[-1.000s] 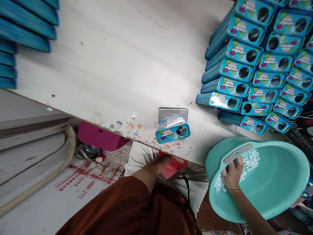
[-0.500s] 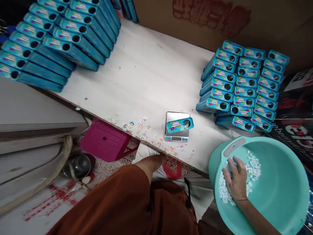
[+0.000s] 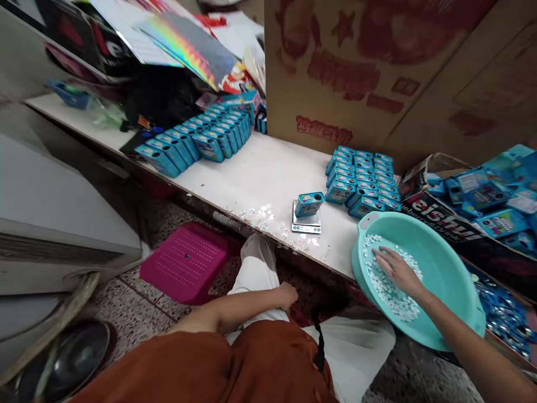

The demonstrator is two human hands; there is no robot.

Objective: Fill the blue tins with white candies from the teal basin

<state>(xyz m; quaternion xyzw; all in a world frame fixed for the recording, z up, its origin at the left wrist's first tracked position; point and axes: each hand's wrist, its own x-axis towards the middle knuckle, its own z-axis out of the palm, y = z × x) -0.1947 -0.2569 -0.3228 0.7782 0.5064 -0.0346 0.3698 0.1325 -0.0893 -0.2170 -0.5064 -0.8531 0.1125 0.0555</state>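
Note:
My right hand (image 3: 396, 270) is inside the turquoise basin (image 3: 444, 263), over a bed of small white candies (image 3: 392, 299). Its fingers are stretched and a little apart, with nothing visibly gripped. My left hand (image 3: 287, 295) rests low by my knee, below the table edge; its fingers are turned down and mostly hidden. Left of the basin, a small digital scale (image 3: 307, 228) lies on the table. On it stands a blue candy tin (image 3: 309, 204), upright, marked "Caramelo" in the earlier view.
Rows of blue tins (image 3: 361, 182) stand behind the basin, and more rows of tins (image 3: 210, 137) are at the left. Stickers (image 3: 262, 214) lie near the table's edge. A cardboard box (image 3: 335, 106) backs the table; a black carton (image 3: 444, 212) is right. A pink stool (image 3: 188, 260) is below.
The view has tilted up and pulled back, showing more of the table and boxes. My right hand remains in the basin, its fingers lifted and straighter; my left stays below the table edge.

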